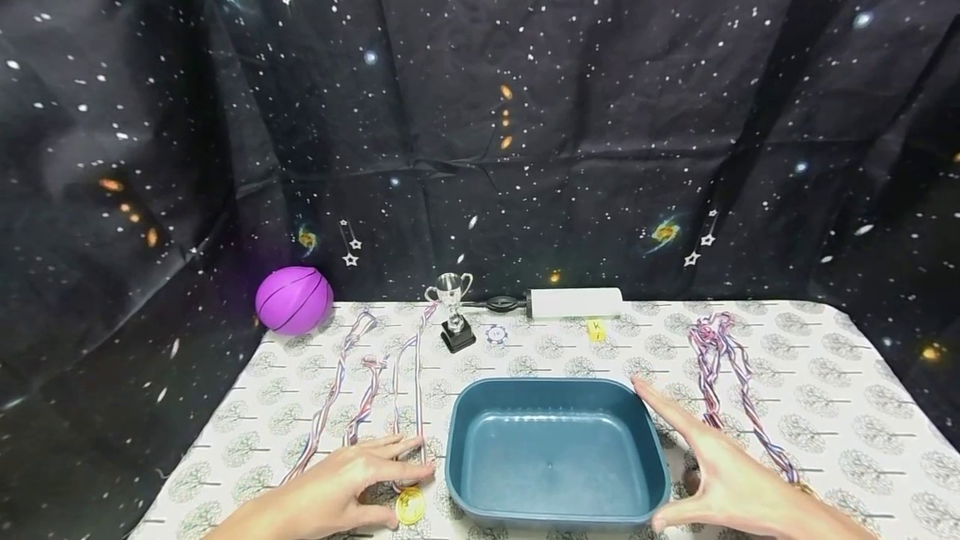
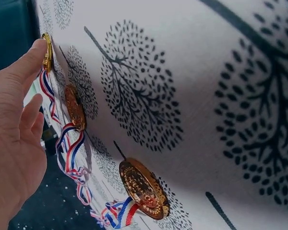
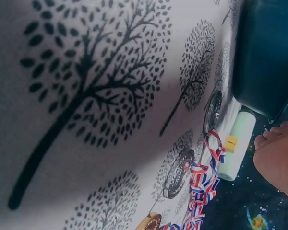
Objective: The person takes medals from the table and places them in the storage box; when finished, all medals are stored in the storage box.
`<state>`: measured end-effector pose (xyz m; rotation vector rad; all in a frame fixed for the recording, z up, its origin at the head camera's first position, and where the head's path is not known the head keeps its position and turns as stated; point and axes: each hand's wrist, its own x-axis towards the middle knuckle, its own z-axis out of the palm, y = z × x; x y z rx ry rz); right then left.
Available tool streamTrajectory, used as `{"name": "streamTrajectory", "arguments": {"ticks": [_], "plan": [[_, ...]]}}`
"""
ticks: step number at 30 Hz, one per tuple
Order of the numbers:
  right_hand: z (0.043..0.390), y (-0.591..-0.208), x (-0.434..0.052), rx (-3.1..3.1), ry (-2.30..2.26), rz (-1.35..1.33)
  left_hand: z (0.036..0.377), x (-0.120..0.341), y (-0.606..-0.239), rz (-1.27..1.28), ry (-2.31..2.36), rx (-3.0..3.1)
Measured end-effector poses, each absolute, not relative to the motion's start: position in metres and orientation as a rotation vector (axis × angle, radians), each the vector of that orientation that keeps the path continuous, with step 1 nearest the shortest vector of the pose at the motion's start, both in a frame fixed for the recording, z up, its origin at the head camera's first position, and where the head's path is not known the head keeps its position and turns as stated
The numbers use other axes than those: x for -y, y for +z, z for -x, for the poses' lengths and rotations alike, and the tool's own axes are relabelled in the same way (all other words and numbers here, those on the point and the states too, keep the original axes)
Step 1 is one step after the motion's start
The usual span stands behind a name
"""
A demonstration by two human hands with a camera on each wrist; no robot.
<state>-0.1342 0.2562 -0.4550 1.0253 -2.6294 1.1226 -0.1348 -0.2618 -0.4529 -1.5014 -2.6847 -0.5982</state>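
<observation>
Fingers of the left hand (image 1: pixel 341 486) lie straight, thumb tip touching the gold medal (image 1: pixel 410 507) just left of the teal tray (image 1: pixel 453 448); its ribbon runs away from the person. Right hand (image 1: pixel 731 477) spreads flat, right of the tray, farther from the medal

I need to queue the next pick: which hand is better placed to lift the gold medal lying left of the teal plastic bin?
Left, probably. The left hand lies flat with a fingertip touching that gold medal beside the teal plastic bin. The right hand rests open across the bin, nearer the tangled ribbons.
</observation>
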Motion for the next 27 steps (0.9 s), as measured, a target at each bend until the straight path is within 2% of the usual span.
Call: {"name": "streamTrajectory", "arguments": {"ticks": [5,17,27], "plan": [[0.139,-0.461,-0.257,2.581,1.133,-1.109,0.138,0.262,-0.456,1.527,-0.545,2.647],[0.138,-0.46,-0.258,2.642,1.038,-1.05,0.145,0.258,-0.46,1.598,-0.495,2.41],[0.137,-0.46,-0.257,2.601,1.1,-1.074,0.155,0.264,-0.439,1.586,-0.613,2.324]]}}
